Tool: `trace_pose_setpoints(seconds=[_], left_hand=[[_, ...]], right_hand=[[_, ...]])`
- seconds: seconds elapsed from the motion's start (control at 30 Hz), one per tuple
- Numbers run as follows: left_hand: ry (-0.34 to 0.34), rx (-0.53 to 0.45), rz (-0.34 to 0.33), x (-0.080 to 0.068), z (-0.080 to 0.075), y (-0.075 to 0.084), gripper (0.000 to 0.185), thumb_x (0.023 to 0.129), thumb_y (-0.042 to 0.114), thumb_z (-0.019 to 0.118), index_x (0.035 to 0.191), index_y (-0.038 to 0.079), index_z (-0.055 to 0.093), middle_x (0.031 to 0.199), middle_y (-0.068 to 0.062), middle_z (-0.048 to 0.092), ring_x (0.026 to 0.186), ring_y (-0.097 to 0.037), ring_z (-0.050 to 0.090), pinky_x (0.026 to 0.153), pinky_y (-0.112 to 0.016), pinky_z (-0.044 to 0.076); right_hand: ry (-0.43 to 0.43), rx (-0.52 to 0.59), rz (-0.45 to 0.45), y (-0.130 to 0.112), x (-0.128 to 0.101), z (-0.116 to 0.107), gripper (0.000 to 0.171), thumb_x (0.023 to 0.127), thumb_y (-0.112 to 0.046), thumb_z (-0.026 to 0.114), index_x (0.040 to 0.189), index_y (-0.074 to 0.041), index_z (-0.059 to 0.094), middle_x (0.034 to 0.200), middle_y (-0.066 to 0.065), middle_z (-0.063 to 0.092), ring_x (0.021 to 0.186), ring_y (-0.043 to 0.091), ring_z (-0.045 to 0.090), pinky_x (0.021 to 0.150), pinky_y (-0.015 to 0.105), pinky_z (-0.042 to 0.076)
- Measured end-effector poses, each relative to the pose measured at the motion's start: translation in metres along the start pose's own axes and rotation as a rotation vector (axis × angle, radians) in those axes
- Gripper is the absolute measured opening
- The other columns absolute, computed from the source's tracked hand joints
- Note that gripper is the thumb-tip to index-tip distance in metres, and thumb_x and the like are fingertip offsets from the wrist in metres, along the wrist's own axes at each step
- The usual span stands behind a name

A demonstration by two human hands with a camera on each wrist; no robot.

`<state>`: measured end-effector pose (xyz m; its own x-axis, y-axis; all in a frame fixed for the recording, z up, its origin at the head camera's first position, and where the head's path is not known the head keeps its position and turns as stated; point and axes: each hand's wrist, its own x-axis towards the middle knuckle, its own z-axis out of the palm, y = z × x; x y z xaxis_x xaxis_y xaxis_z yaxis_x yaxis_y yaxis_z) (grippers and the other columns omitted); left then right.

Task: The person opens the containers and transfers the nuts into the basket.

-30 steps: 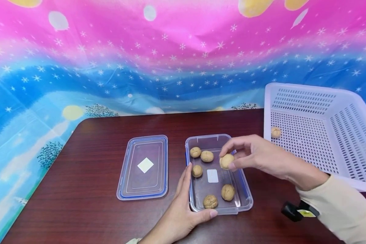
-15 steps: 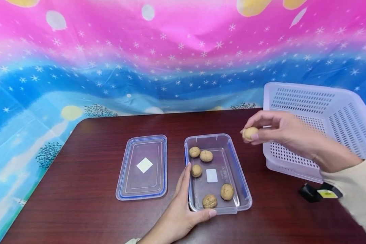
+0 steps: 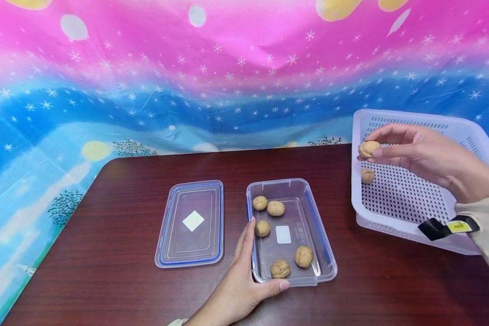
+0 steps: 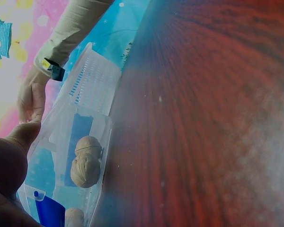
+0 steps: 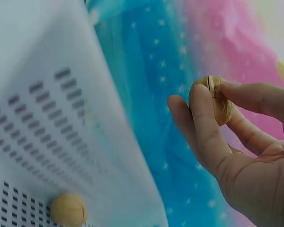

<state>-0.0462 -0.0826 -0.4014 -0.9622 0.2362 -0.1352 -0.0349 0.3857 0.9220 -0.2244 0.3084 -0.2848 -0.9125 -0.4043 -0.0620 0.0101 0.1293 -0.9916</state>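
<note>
My right hand (image 3: 428,156) pinches a walnut (image 3: 369,149) between thumb and fingers, above the left side of a lilac perforated basket (image 3: 395,226). Inside that basket another walnut (image 3: 367,175) lies by the left wall; the right wrist view shows this walnut (image 5: 68,209) low at the left and the held walnut (image 5: 212,99) up in the fingertips. With its thumb at the near edge and fingers along the left side, my left hand (image 3: 244,280) grips a clear plastic container (image 3: 323,235). Several walnuts (image 3: 303,256) lie in the container, around a white square label.
A clear lid (image 3: 193,244) with a blue seal and a pale diamond sticker lies on the dark wood table (image 3: 118,217), left of the container. A colourful snowflake-patterned cloth (image 3: 228,90) hangs behind the table.
My right hand has carried the walnut from over the container, rightward and away, to above the basket. My left hand has stayed on the container.
</note>
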Motion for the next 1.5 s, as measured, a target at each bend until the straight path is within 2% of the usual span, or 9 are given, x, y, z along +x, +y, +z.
trace_pose_setpoints(seconds=[0.17, 0.37, 0.43, 0.67, 0.87, 1.0, 1.23, 1.4, 1.5], left_hand=[[-0.002, 0.005, 0.004, 0.001, 0.000, 0.000, 0.127, 0.077, 0.050, 0.091, 0.167, 0.044, 0.002, 0.176, 0.004, 0.008, 0.159, -0.027, 0.022, 0.121, -0.061, 0.029], [-0.006, 0.007, 0.006, 0.001, 0.000, 0.000, 0.126, 0.077, 0.050, 0.091, 0.166, 0.048, 0.001, 0.176, 0.005, 0.007, 0.159, -0.026, 0.020, 0.122, -0.060, 0.028], [-0.007, 0.009, 0.006, 0.001, 0.000, 0.000, 0.126, 0.077, 0.050, 0.091, 0.165, 0.050, 0.001, 0.176, 0.006, 0.007, 0.159, -0.026, 0.020, 0.122, -0.060, 0.029], [-0.011, 0.007, 0.004, 0.001, -0.001, 0.001, 0.125, 0.078, 0.050, 0.091, 0.164, 0.052, 0.000, 0.176, 0.007, 0.008, 0.159, -0.025, 0.019, 0.122, -0.059, 0.029], [-0.011, 0.008, 0.004, 0.001, -0.001, 0.001, 0.125, 0.078, 0.050, 0.091, 0.164, 0.051, 0.001, 0.176, 0.007, 0.007, 0.159, -0.025, 0.020, 0.122, -0.059, 0.029], [-0.015, 0.010, 0.001, 0.001, -0.001, 0.001, 0.126, 0.078, 0.050, 0.091, 0.166, 0.047, 0.001, 0.176, 0.006, 0.007, 0.159, -0.026, 0.020, 0.121, -0.060, 0.030], [-0.016, 0.007, 0.006, 0.001, -0.001, 0.000, 0.125, 0.078, 0.049, 0.091, 0.164, 0.051, 0.000, 0.176, 0.006, 0.007, 0.159, -0.025, 0.019, 0.122, -0.060, 0.028], [-0.014, 0.011, 0.008, 0.001, -0.001, 0.000, 0.125, 0.078, 0.049, 0.091, 0.165, 0.050, 0.000, 0.176, 0.005, 0.007, 0.159, -0.025, 0.019, 0.122, -0.060, 0.029], [-0.011, 0.015, 0.010, 0.001, -0.001, 0.000, 0.126, 0.078, 0.049, 0.091, 0.165, 0.049, 0.001, 0.176, 0.005, 0.007, 0.160, -0.025, 0.018, 0.122, -0.060, 0.028]], right_hand=[[0.025, 0.025, 0.011, 0.008, 0.008, -0.021, 0.039, 0.101, 0.014, 0.054, 0.124, -0.010, 0.072, 0.115, 0.004, 0.077, 0.104, 0.020, 0.076, 0.090, 0.025, 0.059], [-0.044, 0.263, -0.026, 0.025, 0.014, -0.045, 0.040, 0.104, 0.017, 0.042, 0.122, -0.001, 0.072, 0.115, 0.013, 0.076, 0.107, 0.026, 0.077, 0.093, 0.030, 0.060], [-0.037, 0.281, -0.022, 0.029, 0.015, -0.050, 0.039, 0.104, 0.017, 0.041, 0.121, 0.000, 0.072, 0.114, 0.014, 0.077, 0.107, 0.025, 0.077, 0.093, 0.030, 0.060], [0.044, 0.152, 0.058, 0.035, 0.020, -0.063, 0.034, 0.104, 0.013, 0.048, 0.117, -0.005, 0.074, 0.113, 0.008, 0.078, 0.105, 0.018, 0.077, 0.091, 0.025, 0.059], [0.057, 0.039, 0.124, 0.040, 0.026, -0.070, 0.032, 0.105, 0.008, 0.051, 0.115, -0.011, 0.075, 0.113, 0.002, 0.077, 0.105, 0.014, 0.075, 0.091, 0.024, 0.059], [0.079, 0.011, 0.153, 0.044, 0.032, -0.069, 0.030, 0.105, 0.005, 0.054, 0.113, -0.014, 0.076, 0.110, 0.000, 0.077, 0.104, 0.013, 0.075, 0.091, 0.023, 0.059], [0.102, 0.011, 0.205, 0.050, 0.040, -0.067, 0.034, 0.105, 0.005, 0.054, 0.106, -0.020, 0.078, 0.105, -0.003, 0.078, 0.100, 0.011, 0.075, 0.089, 0.023, 0.059], [0.117, -0.136, 0.259, 0.054, 0.044, -0.065, 0.031, 0.104, -0.004, 0.061, 0.107, -0.031, 0.075, 0.105, -0.013, 0.077, 0.101, 0.005, 0.074, 0.091, 0.021, 0.058], [0.111, -0.212, 0.278, 0.057, 0.046, -0.065, 0.027, 0.104, -0.006, 0.062, 0.108, -0.031, 0.072, 0.104, -0.015, 0.076, 0.101, 0.004, 0.073, 0.093, 0.022, 0.058]])
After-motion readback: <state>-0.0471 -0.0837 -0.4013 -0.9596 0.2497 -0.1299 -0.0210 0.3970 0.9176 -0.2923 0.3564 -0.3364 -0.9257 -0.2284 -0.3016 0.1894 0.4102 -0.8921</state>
